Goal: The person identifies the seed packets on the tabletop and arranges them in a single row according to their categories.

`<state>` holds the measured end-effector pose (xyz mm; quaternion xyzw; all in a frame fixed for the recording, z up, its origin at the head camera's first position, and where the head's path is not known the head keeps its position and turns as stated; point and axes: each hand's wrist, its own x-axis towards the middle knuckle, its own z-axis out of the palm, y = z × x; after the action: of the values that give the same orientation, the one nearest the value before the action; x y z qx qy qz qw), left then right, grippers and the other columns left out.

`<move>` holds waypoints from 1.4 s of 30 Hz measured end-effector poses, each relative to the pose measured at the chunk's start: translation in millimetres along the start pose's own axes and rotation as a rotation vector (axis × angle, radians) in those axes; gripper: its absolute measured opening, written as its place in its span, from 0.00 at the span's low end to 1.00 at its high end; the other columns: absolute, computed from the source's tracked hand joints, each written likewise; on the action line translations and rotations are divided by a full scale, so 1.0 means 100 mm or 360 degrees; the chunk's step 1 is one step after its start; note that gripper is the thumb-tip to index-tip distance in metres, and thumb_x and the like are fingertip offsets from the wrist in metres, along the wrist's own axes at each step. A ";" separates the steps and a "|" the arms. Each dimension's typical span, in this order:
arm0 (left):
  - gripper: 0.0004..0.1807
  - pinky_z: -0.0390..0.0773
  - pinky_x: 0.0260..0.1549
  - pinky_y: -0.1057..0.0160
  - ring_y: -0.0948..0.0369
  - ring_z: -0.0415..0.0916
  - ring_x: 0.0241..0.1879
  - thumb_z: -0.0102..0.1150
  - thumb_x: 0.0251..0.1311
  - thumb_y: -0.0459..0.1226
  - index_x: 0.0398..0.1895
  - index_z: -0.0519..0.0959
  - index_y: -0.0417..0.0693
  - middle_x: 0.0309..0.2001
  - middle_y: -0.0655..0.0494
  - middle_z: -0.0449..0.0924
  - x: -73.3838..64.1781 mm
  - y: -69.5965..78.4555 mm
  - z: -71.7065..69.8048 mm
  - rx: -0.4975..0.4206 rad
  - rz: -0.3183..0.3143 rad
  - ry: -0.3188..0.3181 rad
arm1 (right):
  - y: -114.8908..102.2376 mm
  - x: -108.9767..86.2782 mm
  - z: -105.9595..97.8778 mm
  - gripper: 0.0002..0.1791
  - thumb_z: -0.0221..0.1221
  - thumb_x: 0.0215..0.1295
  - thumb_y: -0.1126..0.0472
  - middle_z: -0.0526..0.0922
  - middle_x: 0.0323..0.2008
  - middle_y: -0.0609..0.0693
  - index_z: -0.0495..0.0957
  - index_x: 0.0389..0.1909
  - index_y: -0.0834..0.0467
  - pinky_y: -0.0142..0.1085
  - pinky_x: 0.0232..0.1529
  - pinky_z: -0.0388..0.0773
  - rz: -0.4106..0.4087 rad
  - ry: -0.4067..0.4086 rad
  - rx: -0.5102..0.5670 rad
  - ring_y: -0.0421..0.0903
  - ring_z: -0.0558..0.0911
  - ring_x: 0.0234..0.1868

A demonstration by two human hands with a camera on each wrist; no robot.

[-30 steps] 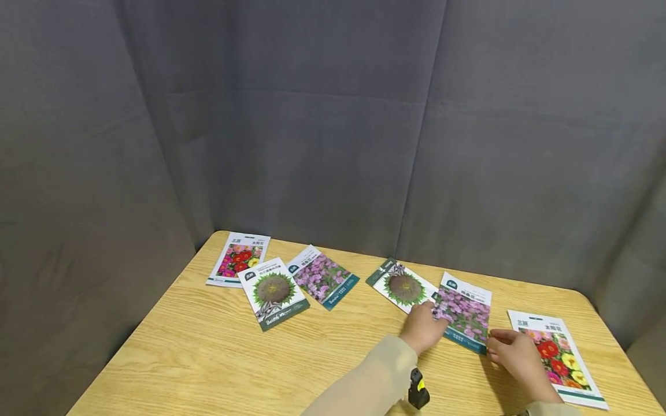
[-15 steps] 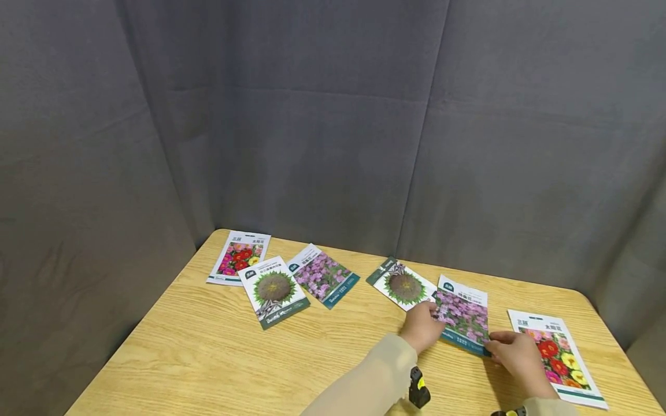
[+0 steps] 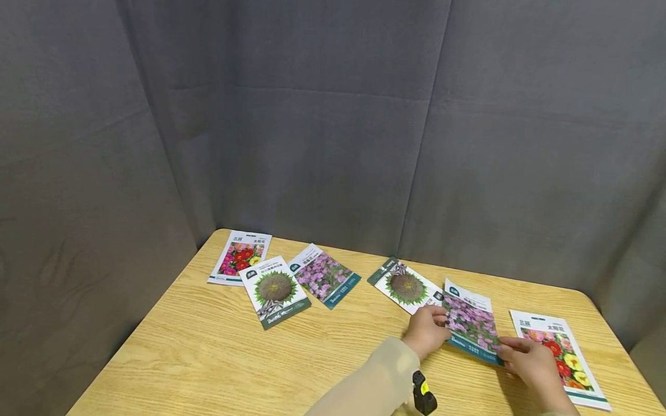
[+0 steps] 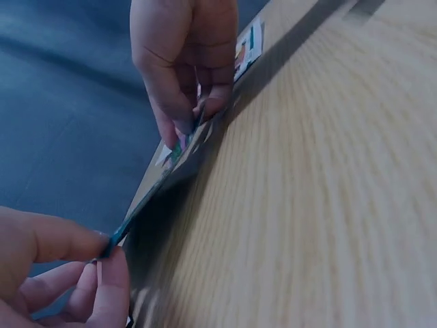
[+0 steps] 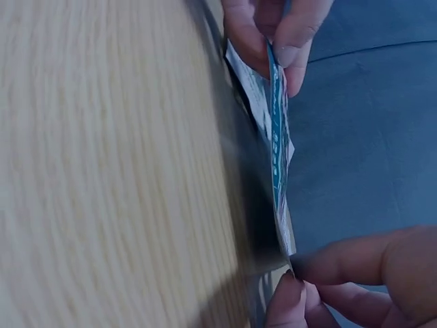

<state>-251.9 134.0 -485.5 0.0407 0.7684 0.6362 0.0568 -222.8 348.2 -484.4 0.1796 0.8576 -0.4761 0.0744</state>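
Note:
Both hands hold a seed packet with purple flowers (image 3: 470,318) between them, raised a little from the wooden table (image 3: 250,370). My left hand (image 3: 426,332) pinches its left edge near the lower corner. At the lower right corner, my right hand (image 3: 528,361) has it between thumb and fingers. In the left wrist view the packet (image 4: 147,198) appears nearly edge-on, with a shadow beneath. The right wrist view shows its teal bottom band (image 5: 276,130). Just left of it, partly overlapped, lies a sunflower seed packet (image 3: 406,287).
To the right lies a packet with red and yellow flowers (image 3: 564,358), partly behind my right hand. At the left lie another red-flower packet (image 3: 239,260), a second sunflower packet (image 3: 274,290) and a second purple-flower packet (image 3: 324,276). Grey curtains (image 3: 322,144) border the table.
The held purple-flower packet first shifted slightly left, then right and toward me, with my right hand moving along. More of the sunflower packet's corner beside it now shows.

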 end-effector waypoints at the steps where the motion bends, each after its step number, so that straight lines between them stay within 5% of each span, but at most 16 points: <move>1: 0.23 0.78 0.33 0.71 0.64 0.79 0.38 0.65 0.47 0.20 0.50 0.83 0.38 0.38 0.54 0.84 -0.01 0.00 0.01 -0.0005 -0.0003 -0.0005 | 0.01 -0.01 -0.01 0.22 0.62 0.69 0.65 0.81 0.50 0.71 0.76 0.58 0.75 0.41 0.35 0.85 0.0004 0.0026 -0.0005 0.43 0.84 0.33; 8: 0.18 0.78 0.28 0.68 0.66 0.77 0.32 0.68 0.51 0.22 0.47 0.84 0.42 0.34 0.58 0.82 -0.11 0.00 0.09 -0.0061 -0.0072 -0.0049 | 0.04 -0.08 -0.10 0.18 0.59 0.68 0.68 0.87 0.34 0.57 0.78 0.54 0.75 0.40 0.26 0.76 -0.0084 0.0219 -0.0205 0.46 0.80 0.27; 24: 0.18 0.77 0.30 0.68 0.67 0.76 0.29 0.68 0.48 0.23 0.42 0.83 0.46 0.29 0.62 0.80 -0.22 -0.10 0.31 0.0033 -0.0114 -0.0077 | 0.16 -0.21 -0.18 0.16 0.60 0.65 0.68 0.85 0.32 0.60 0.80 0.50 0.76 0.46 0.31 0.78 -0.0072 0.0296 -0.0422 0.59 0.82 0.36; 31: 0.17 0.77 0.31 0.70 0.68 0.76 0.29 0.69 0.48 0.24 0.43 0.83 0.46 0.28 0.62 0.80 -0.24 -0.09 0.38 0.0151 -0.0056 -0.0051 | 0.21 -0.20 -0.19 0.15 0.60 0.63 0.69 0.86 0.30 0.60 0.80 0.46 0.76 0.54 0.38 0.78 -0.0113 0.0326 -0.0467 0.64 0.82 0.39; 42: 0.17 0.76 0.32 0.73 0.70 0.75 0.28 0.70 0.46 0.26 0.42 0.84 0.44 0.27 0.62 0.80 -0.26 -0.11 0.44 0.0384 0.0062 -0.0010 | 0.21 -0.22 -0.13 0.14 0.60 0.63 0.71 0.84 0.30 0.62 0.79 0.46 0.77 0.43 0.29 0.75 -0.0041 0.0389 -0.0486 0.52 0.80 0.28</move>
<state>-219.7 170.9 -503.0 0.0641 0.8382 0.5399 0.0415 -194.1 364.3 -487.2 0.2117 0.9248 -0.3160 -0.0102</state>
